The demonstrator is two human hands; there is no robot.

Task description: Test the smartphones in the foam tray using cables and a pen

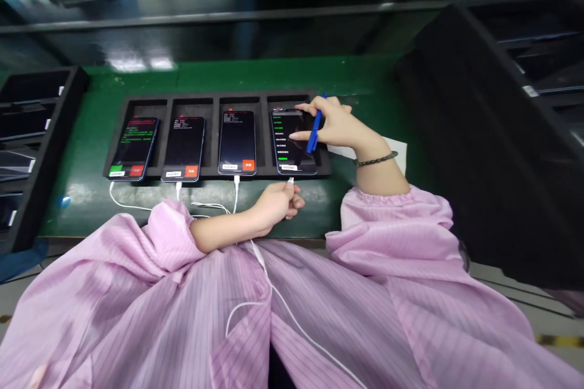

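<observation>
Just right of center frame, the right hand point(335, 124), gripping a blue pen point(314, 132), spans the rightmost phone point(294, 152) in a black tray point(263, 134) as the left hand point(274, 203) pinches a white plug point(291, 180), best kept square to the lower edge.

On the flat green counter point(365, 76), as dial centre: a black rectangular foam tray point(216, 134). In its four compartments, one apiece, from nine o'clock across to three: a flat dark glass phone point(137, 143), a second phone point(184, 143), a third phone point(236, 140) and a fourth phone point(292, 134). At six o'clock, from the first three near ends: thin white cables point(236, 194). At nine, apart: another black foam tray point(77, 91). At three: a flat white sheet point(401, 149); farther out, a bulky black foam stack point(474, 115).
</observation>
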